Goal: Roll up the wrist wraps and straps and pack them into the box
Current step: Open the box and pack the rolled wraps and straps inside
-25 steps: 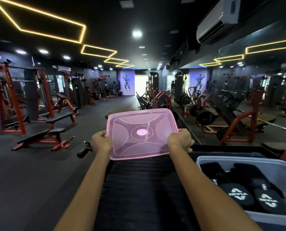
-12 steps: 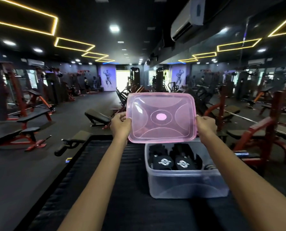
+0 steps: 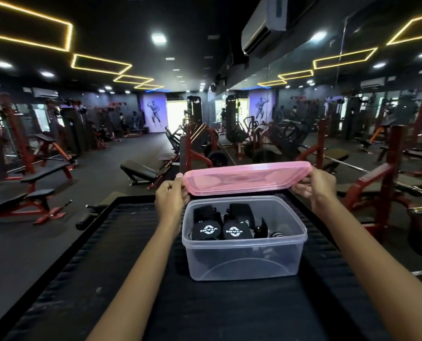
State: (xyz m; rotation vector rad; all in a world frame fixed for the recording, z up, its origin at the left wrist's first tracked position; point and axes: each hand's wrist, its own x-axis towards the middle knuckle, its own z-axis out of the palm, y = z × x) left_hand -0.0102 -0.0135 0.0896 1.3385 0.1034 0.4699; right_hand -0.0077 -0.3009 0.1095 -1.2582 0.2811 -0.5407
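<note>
Lid (image 3: 248, 179) now lower, nearly flat

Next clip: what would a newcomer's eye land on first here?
The pink lid, held near flat just above the clear box by the left hand and right hand at its ends. Then the black rolled wraps with white logos inside the box, which sits on a black mat.

we saw two bare forearms, no sleeves in frame, left hand (image 3: 171, 201) ungloved, right hand (image 3: 314, 187) ungloved, short trimmed nails, we logged both wrists bare as well
</note>
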